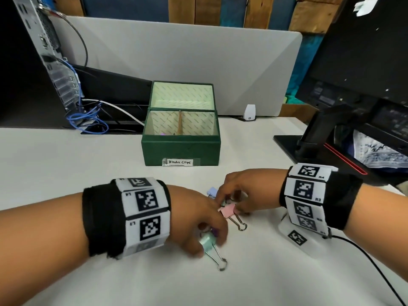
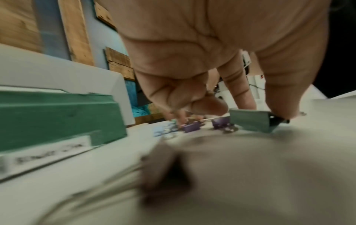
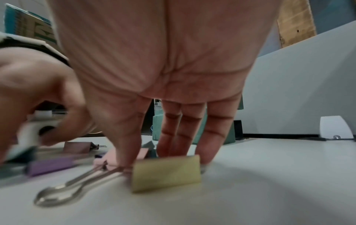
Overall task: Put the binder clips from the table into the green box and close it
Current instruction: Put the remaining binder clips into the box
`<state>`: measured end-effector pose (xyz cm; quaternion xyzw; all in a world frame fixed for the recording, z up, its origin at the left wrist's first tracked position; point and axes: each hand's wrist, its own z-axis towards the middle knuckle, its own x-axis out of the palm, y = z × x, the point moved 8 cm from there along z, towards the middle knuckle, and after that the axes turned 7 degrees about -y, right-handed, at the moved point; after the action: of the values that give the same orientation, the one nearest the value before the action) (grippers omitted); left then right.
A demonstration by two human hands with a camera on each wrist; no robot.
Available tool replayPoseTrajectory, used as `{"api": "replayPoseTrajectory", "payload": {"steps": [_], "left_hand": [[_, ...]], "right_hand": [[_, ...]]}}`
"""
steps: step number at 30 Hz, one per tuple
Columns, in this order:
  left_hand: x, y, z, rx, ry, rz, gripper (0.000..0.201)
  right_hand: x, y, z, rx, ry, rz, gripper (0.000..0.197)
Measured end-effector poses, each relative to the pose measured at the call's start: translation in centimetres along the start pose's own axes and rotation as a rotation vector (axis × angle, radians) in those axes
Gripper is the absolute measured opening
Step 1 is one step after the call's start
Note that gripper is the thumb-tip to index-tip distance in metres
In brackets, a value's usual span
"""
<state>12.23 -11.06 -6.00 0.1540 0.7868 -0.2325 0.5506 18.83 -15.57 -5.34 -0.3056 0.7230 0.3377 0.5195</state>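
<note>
The green box labelled "Binder Clips" stands open in the middle of the table, its lid tilted back; something small and purple shows inside. In front of it lie several binder clips. My left hand pinches a mint green clip between thumb and finger, and the left wrist view shows that clip low over the table. My right hand reaches down over a yellow clip, thumb at its handle end and a finger at the other end. A pink clip, a lavender clip and purple clips lie between the hands.
A computer tower with blue cables stands at the back left. A monitor stand is at the right. A grey divider runs behind the box. A black cable crosses the table by my right wrist.
</note>
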Motion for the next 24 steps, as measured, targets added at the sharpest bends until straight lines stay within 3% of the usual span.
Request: {"api": "replayPoseTrajectory", "payload": {"steps": [6, 9, 12, 14, 17, 24], "left_hand": [[-0.8, 4.4, -1.2, -0.199, -0.039, -0.080, 0.033], [-1.6, 4.4, -0.7, -0.234, -0.115, -0.097, 0.026], [-2.3, 3.3, 0.8, -0.209, -0.187, -0.006, 0.032], [-2.3, 2.4, 1.7, -0.170, -0.206, -0.022, 0.041], [-1.7, 1.9, 2.5, -0.168, -0.172, 0.032, 0.044], [-1.9, 2.3, 3.3, -0.163, -0.152, 0.043, 0.029]], "right_hand": [[0.4, -0.1, 0.7, 0.038, 0.039, -0.002, 0.031], [0.3, -0.1, 1.1, 0.059, 0.036, 0.033, 0.019], [-0.3, -0.2, 1.3, 0.064, -0.008, 0.032, 0.002], [-0.8, -0.6, 1.2, 0.084, -0.031, 0.062, 0.016], [-2.1, -2.1, 0.8, 0.155, -0.093, 0.125, 0.013], [-3.1, -5.3, -0.1, 0.254, -0.195, 0.046, 0.020]]}}
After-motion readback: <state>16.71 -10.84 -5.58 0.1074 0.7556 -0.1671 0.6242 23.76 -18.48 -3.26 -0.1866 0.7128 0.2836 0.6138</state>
